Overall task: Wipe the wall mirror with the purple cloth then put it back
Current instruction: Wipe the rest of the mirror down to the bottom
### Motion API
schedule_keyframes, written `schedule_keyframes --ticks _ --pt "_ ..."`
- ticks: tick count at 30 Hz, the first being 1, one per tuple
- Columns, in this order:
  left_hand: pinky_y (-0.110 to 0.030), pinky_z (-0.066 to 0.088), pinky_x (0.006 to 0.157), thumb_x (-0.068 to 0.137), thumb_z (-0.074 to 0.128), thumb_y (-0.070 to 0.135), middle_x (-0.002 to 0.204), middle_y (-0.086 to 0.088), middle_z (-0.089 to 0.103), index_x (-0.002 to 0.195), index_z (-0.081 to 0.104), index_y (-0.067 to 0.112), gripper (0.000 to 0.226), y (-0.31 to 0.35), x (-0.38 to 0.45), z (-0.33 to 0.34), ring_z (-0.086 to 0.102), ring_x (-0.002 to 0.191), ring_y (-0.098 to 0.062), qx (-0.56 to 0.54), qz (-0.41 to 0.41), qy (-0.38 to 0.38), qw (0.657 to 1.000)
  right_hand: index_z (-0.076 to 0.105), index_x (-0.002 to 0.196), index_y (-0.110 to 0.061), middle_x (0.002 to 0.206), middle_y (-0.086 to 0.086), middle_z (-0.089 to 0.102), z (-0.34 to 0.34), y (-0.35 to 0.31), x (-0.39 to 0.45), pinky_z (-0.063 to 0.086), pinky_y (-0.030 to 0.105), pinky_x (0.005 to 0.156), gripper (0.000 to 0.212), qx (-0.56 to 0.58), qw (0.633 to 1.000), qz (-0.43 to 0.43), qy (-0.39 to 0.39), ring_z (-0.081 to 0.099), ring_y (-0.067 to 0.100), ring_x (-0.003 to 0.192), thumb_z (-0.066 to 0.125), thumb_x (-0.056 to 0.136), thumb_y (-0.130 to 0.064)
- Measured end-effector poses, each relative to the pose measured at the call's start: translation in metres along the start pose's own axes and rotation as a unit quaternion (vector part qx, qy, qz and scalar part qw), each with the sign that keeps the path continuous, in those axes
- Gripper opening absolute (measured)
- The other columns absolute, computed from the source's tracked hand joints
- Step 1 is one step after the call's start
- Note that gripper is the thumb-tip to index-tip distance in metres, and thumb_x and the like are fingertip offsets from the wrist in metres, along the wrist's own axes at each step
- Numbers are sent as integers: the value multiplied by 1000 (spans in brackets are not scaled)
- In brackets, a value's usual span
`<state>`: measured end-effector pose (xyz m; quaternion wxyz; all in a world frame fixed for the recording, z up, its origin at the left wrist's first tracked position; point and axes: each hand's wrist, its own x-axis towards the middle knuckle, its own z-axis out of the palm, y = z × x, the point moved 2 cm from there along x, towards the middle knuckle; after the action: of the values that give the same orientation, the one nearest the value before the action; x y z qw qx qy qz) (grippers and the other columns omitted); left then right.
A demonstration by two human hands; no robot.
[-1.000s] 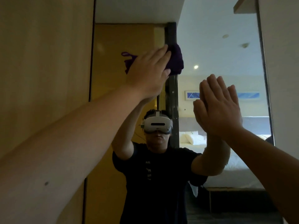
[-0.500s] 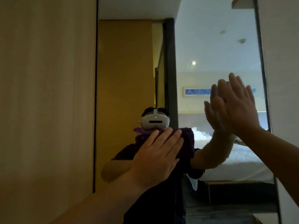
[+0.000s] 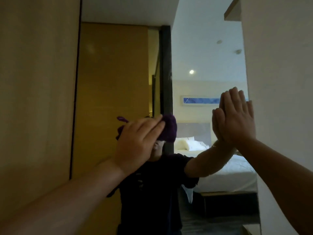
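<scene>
Against the wall mirror [image 3: 203,48], the left hand [image 3: 135,146] presses the bunched purple cloth [image 3: 168,128] with fingers together, no clear long axis, while the right hand [image 3: 237,119] rests flat, fingers together, toward the mirror's right edge.

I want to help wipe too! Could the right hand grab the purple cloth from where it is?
Probably yes. The right hand rests flat on the tall wall mirror, level with the bunched purple cloth that the left hand presses to the glass. Only bare glass lies between them, so a short sideways slide should do.
</scene>
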<state>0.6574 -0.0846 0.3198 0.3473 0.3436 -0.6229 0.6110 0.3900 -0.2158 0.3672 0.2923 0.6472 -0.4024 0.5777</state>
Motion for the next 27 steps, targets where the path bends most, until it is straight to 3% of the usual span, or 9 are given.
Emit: schedule_keyframes --ticks 3,6,11,13,19,27 --pt "-35 36 102 88 71 8 137 -14 57 133 57 3 48 -15 67 5 53 117 -28 11 -61 37 997 25 151 -12 163 12 17 0 -1 -3 11 53 122 63 -8 1000 -1 -3 6 28 153 12 100 -47" --pt "-42 36 108 98 54 15 143 -13 52 138 52 5 42 -31 156 10 52 124 -33 12 -81 28 996 16 157 -16 167 8 5 4 3 -2 2 48 124 65 -1 1000 2 -13 -4 23 154 10 100 -48" --pt "-45 25 115 106 38 29 157 -8 35 150 36 11 48 -53 260 19 33 143 -29 76 -68 -97 990 13 157 -17 167 7 4 9 7 -3 1 47 124 66 0 1000 -7 -8 -7 21 153 8 101 -50" --pt "-44 20 118 106 34 35 161 -5 28 153 31 14 52 -59 256 30 25 147 -26 90 -56 -141 984 14 157 -17 167 7 5 10 8 -2 1 48 124 65 4 1000 -11 -8 -6 22 154 7 101 -50" --pt "-44 22 119 105 31 41 156 -6 38 150 39 14 53 -23 191 48 31 146 -25 74 -22 -98 992 20 154 -16 165 11 12 8 10 -1 7 52 123 59 16 999 -29 -1 1 26 154 16 102 -43" --pt "-45 28 116 102 44 41 156 -7 39 148 42 14 54 52 74 48 36 143 -26 79 20 -122 989 29 153 -11 164 13 19 0 10 -2 7 52 123 65 62 997 -43 16 8 29 153 12 99 -42"
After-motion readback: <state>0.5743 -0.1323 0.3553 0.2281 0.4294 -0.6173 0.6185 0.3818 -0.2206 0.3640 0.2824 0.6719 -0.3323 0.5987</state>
